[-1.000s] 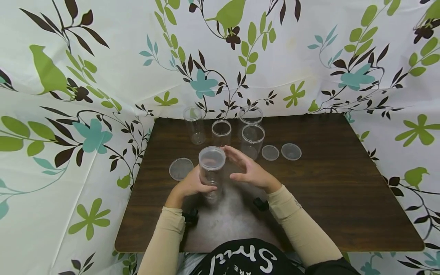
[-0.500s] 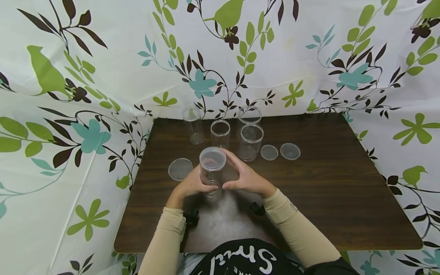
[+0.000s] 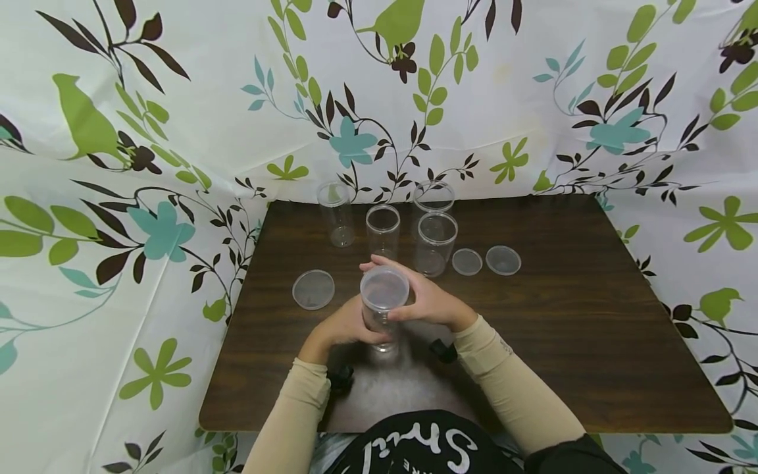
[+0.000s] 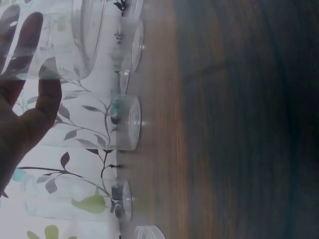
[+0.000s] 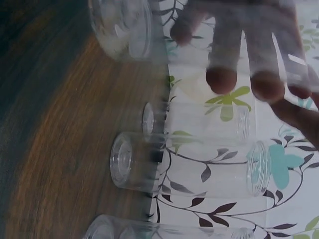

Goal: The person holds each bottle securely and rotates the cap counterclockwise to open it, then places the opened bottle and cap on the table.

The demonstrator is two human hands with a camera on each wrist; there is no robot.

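A tall clear plastic jar (image 3: 379, 320), with a translucent lid (image 3: 385, 288) on top, is held upright above the table in front of the person. My left hand (image 3: 348, 324) grips its lower body from the left, the thumb across the front. From the right, my right hand (image 3: 431, 300) holds it just under the lid, thumb in front and fingers reaching behind. The jar's base (image 4: 89, 42) appears lifted off the wood in the left wrist view. Through the clear wall, the fingers (image 5: 224, 59) of the right hand show in the right wrist view.
Several lidless clear jars stand behind the hands: a tall one (image 3: 336, 217), a narrower one (image 3: 383, 232) and wider ones, one at the front (image 3: 435, 247). Loose flat lids lie at left (image 3: 314, 289) and right (image 3: 503, 261) on the brown table (image 3: 568, 342). Patterned cloth hangs behind.
The right hand has come in from beside the jar and now holds it round the top. Jar and left hand have shifted slightly right and nearer the person.
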